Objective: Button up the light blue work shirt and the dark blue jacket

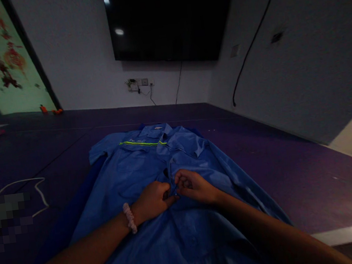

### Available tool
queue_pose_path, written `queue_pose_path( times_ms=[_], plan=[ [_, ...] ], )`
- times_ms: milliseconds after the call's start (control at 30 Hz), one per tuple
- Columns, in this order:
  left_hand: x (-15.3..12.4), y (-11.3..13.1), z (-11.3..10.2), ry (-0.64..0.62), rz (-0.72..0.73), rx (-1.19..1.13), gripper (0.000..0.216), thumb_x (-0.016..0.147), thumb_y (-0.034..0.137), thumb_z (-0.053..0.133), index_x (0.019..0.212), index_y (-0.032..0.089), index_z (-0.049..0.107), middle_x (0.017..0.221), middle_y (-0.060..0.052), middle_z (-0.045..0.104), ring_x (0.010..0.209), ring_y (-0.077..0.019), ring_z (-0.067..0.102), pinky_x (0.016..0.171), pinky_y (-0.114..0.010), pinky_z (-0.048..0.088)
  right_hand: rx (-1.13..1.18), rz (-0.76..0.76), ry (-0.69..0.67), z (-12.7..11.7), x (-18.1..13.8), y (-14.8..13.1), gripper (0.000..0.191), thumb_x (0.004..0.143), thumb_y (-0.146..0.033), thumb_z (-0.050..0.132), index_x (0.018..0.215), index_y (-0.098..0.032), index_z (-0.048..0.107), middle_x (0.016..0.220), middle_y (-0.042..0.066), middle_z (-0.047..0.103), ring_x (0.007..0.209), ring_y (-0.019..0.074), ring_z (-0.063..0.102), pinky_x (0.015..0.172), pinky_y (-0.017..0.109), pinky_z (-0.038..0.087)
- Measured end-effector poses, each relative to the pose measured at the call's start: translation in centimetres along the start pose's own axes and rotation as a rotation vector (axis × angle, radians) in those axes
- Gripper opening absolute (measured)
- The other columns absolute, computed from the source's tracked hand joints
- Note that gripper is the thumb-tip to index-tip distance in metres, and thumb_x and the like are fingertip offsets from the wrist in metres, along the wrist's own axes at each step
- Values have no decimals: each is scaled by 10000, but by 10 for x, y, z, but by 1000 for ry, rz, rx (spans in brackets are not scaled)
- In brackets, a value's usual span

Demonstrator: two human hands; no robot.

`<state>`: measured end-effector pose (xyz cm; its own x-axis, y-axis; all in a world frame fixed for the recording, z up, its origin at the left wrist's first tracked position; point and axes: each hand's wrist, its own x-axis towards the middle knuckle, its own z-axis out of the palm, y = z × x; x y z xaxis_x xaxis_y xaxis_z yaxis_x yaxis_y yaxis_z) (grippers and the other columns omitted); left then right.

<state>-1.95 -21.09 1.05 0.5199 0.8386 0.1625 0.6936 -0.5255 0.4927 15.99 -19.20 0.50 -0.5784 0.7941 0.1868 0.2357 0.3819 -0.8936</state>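
Blue shirt (187, 222) lies front up beneath both hands, spread on a purple surface (248, 148). Left hand (154, 199) pinches the front opening; right hand (194, 186) has fingers curled at the same edge, grip on cloth unclear. Just beyond the hands, a dark gap shows; farther, front edges run together toward the collar (164, 129). Judgement: spreading done, front opening partly worked; state nearer than the hands uncertain.

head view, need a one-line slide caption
Left hand and right hand close together at the front of a blue shirt laid out over a purple surface.
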Motion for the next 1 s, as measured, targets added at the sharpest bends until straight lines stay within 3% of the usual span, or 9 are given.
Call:
queue_pose_path(
  times_ms=[133,233,500,733,1000],
  plan=[
    [1,-1,2,33,21,26,274,732,340,564,553,141,506,501,28,504,476,-74,437,467,-199,254,-142,-95,-133,-3,-1,2,515,652,-50,515,1147,-182,465,602,-66,467,457,47,408,432,150,288],
    [0,-1,3,73,54,66,277,723,321,573,529,138,500,482,32,492,452,-65,426,458,-200,244,-258,-125,-156,-4,-1,2,608,630,-18,515,1206,-196,442,589,-72,467,455,47,406,443,151,295],
    [-3,0,4,127,115,166,291,736,324,568,518,138,521,476,33,498,442,-60,414,462,-206,221,-399,-50,-129,-5,-1,-2,276,658,-68,531,922,-140,565,522,-66,458,451,60,422,437,161,295],
    [-3,1,3,142,113,167,277,730,305,564,510,143,517,465,37,491,439,-59,403,480,-205,238,-347,-34,-152,-8,0,-4,206,716,-136,548,920,-143,576,553,-46,481,472,64,420,446,162,309],
    [-2,1,4,114,73,139,242,684,258,580,490,142,495,448,52,452,431,-52,381,482,-201,223,-215,-6,-270,-17,2,-2,223,767,-226,551,974,-145,568,618,-21,526,549,84,486,501,175,364]
  ],
)
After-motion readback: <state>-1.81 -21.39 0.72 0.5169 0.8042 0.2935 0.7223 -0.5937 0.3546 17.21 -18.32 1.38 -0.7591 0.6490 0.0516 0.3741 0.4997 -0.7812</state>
